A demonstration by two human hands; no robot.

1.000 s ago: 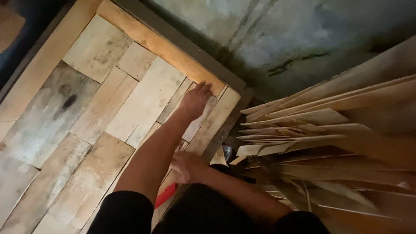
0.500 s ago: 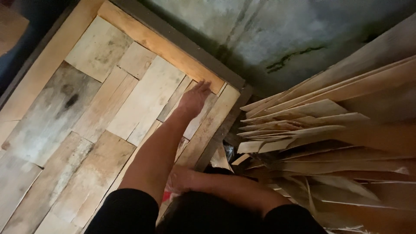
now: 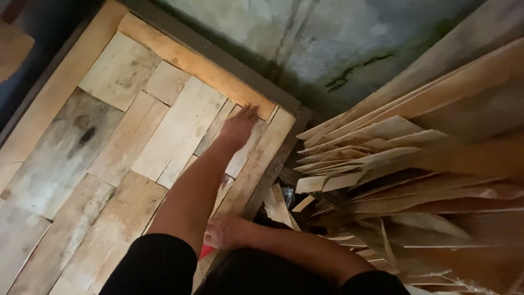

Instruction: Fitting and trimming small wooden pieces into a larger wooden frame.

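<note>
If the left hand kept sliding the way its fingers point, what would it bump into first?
Probably the long wooden border strip just beyond the left hand, then the dark frame edge. The fingertips look almost at the strip already.

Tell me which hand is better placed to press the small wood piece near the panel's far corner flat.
Left. The left hand already lies flat on the small wood piece at the corner of the panel. The right hand is low at the near edge, close to the body, by something red.
</note>
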